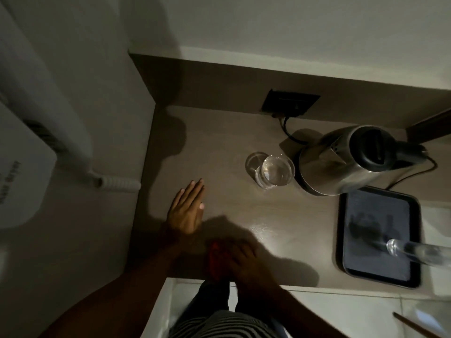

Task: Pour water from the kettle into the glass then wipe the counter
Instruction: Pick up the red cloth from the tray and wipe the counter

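Observation:
A steel kettle (341, 159) with a black lid and handle stands at the back right of the brown counter (219, 147). Just left of it stands a clear glass (274, 170) with water in it. My left hand (186, 209) lies flat on the counter's left part, fingers together, holding nothing. My right hand (241, 259) sits in shadow near the front edge, pressed onto a dark red cloth (214, 254) that shows at its left side. Both hands are well clear of the glass and kettle.
A black tray (375, 235) at the right holds a second clear glass (410, 250) lying near its right rim. A black wall socket (290, 104) with the kettle's cord sits behind. A white appliance (22, 172) hangs on the left wall. The counter's front edge runs below my hands.

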